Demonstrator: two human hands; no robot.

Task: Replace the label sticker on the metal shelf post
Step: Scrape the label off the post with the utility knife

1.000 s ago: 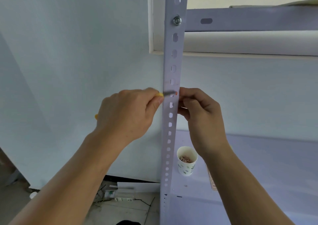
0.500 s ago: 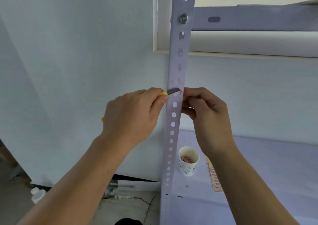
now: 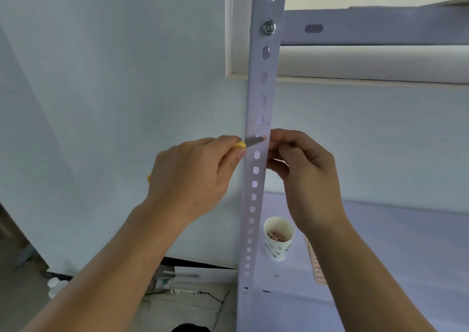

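Note:
A pale perforated metal shelf post (image 3: pixel 258 90) runs upright through the middle of the head view. My left hand (image 3: pixel 195 176) grips a yellow-handled knife (image 3: pixel 250 142), its grey blade lying flat across the post. At the blade tip sits a small reddish sticker remnant (image 3: pixel 264 137) on the post's right edge, with faint reddish traces just above it. My right hand (image 3: pixel 304 169) is curled against the post's right edge at the same height, fingertips beside the remnant.
On the lower shelf (image 3: pixel 380 255) stands a white paper cup (image 3: pixel 278 239) holding reddish scraps, with a red-printed label strip (image 3: pixel 314 263) lying beside it. An upper shelf rail (image 3: pixel 368 26) is bolted to the post. Bottles and tubes (image 3: pixel 177 286) lie on the floor at left.
The blade has stayed on the sticker remnant while both hands hold their places at the post. The view has shifted slightly to the left.

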